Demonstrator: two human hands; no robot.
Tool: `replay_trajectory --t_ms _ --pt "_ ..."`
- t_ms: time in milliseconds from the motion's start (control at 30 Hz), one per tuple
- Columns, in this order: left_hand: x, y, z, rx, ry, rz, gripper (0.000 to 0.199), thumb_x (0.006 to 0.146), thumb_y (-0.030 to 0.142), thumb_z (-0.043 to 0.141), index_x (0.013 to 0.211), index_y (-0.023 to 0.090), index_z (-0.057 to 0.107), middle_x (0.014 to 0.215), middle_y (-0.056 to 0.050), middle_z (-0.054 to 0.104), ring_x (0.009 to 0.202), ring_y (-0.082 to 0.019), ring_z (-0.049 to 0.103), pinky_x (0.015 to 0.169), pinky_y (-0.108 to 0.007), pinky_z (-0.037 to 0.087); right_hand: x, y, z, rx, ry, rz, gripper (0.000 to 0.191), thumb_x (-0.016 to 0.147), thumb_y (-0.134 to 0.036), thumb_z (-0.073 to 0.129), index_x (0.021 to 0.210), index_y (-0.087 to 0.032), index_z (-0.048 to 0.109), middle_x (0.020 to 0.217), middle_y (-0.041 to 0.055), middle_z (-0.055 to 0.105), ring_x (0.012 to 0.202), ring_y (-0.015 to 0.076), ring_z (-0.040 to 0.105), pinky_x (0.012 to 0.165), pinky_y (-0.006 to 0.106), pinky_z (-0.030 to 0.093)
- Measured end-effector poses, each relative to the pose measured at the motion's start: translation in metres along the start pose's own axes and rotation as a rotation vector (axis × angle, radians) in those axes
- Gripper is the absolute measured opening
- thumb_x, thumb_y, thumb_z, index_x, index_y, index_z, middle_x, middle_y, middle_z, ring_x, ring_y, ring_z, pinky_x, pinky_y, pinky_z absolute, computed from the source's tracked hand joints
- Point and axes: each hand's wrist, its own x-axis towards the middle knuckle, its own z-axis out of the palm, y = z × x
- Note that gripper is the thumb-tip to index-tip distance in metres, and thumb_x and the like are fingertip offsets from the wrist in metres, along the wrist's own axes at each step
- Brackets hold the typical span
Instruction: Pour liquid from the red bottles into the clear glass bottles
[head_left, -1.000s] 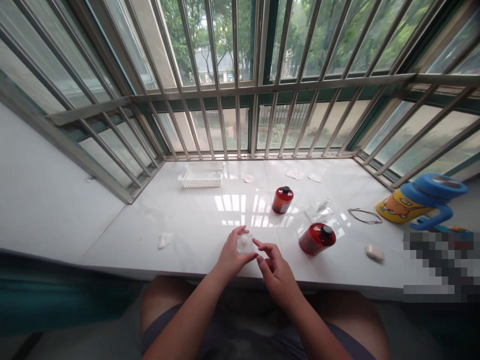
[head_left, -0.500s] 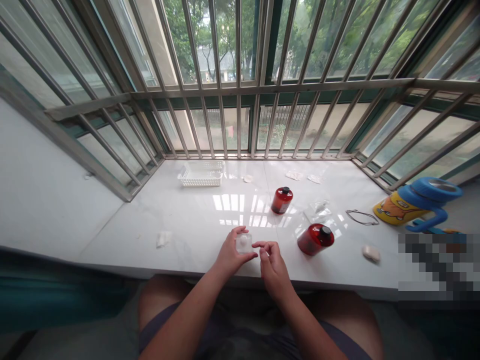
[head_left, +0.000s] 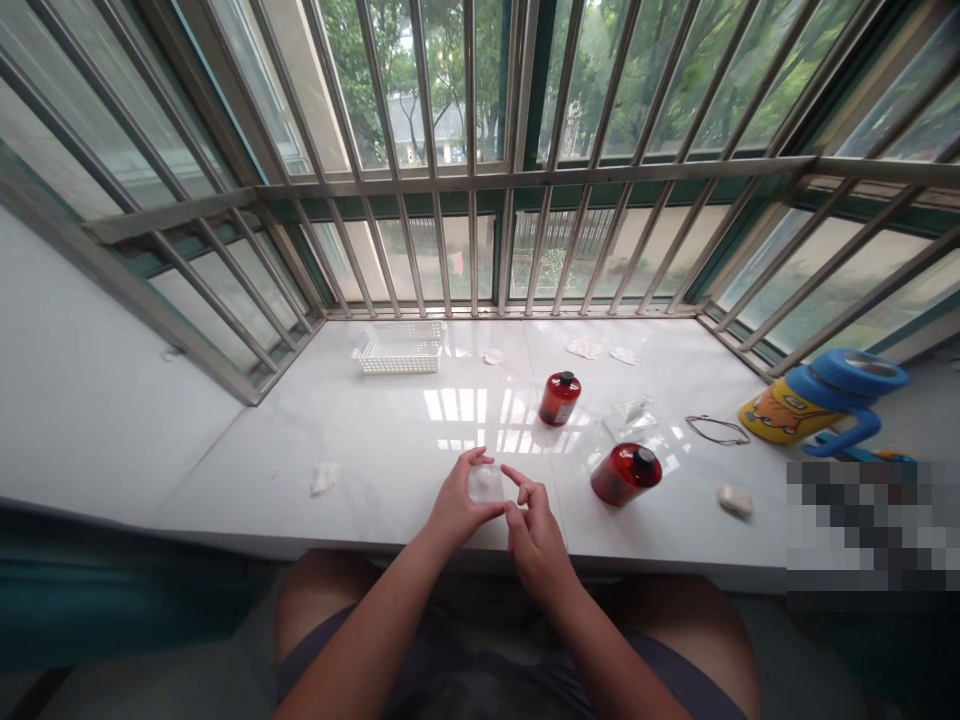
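One translucent object [head_left: 485, 485], two red bottles [head_left: 559, 402] [head_left: 624, 477], one basket [head_left: 399, 364]

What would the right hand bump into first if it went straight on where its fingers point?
Probably the small clear object held in the left hand, or that hand's thumb; the right hand is so close that it may already touch.
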Motion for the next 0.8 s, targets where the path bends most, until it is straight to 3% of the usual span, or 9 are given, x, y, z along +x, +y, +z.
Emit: replay_trajectory --t_ms 133,267,467,633,800 --pt "0.000 0.000 0.001 -0.025 -0.004 0.011 0.093 0.067 0.024 0.096 0.147 0.028 0.050 0.139 -0.008 0.069 0.129 -0.031 0.067 0.116 -0.051 0.047 0.000 0.001 0.007 0.054 -0.068 0.037 0.025 0.104 -0.048 0.053 0.108 -0.027 0.041 0.147 0.0142 0.063 0.049 0.0090 0.051 0.048 0.031 0.044" --pt "0.000 0.000 0.000 -0.015 -0.009 0.017 0.090 0.068 0.027 0.096 0.146 0.029 0.051 0.139 -0.009 0.069 0.129 -0.032 0.066 0.114 -0.052 0.048 -0.014 0.006 0.006 0.002 -0.013 -0.005 0.021 0.102 -0.042 0.056 0.108 -0.026 0.044 0.133 0.0109 0.069 0.059 0.0122 0.056 0.059 0.032 0.050" --pt "0.001 0.002 -0.002 -0.017 0.000 0.023 0.094 0.063 0.027 0.100 0.144 0.029 0.053 0.137 -0.008 0.070 0.132 -0.034 0.065 0.118 -0.055 0.045 -0.008 0.000 0.008 -0.013 0.021 0.011 0.022 0.100 -0.040 0.058 0.110 -0.027 0.043 0.145 0.0119 0.062 0.056 0.0098 0.051 0.054 0.030 0.047" --pt "0.002 0.004 -0.002 -0.030 -0.009 0.014 0.087 0.066 0.025 0.096 0.143 0.028 0.053 0.137 -0.009 0.069 0.130 -0.032 0.067 0.117 -0.054 0.047 -0.001 -0.009 0.011 -0.065 -0.023 0.016 0.025 0.095 -0.033 0.061 0.114 -0.026 0.047 0.129 0.0062 0.071 0.054 0.0102 0.050 0.055 0.029 0.044" --pt "0.003 0.000 -0.001 -0.012 -0.001 0.017 0.090 0.065 0.026 0.097 0.142 0.028 0.053 0.137 -0.010 0.070 0.132 -0.033 0.066 0.116 -0.053 0.047 -0.004 -0.008 0.004 -0.096 0.030 -0.003 0.020 0.099 -0.035 0.057 0.112 -0.027 0.044 0.143 0.0094 0.064 0.056 0.0094 0.052 0.058 0.030 0.046"
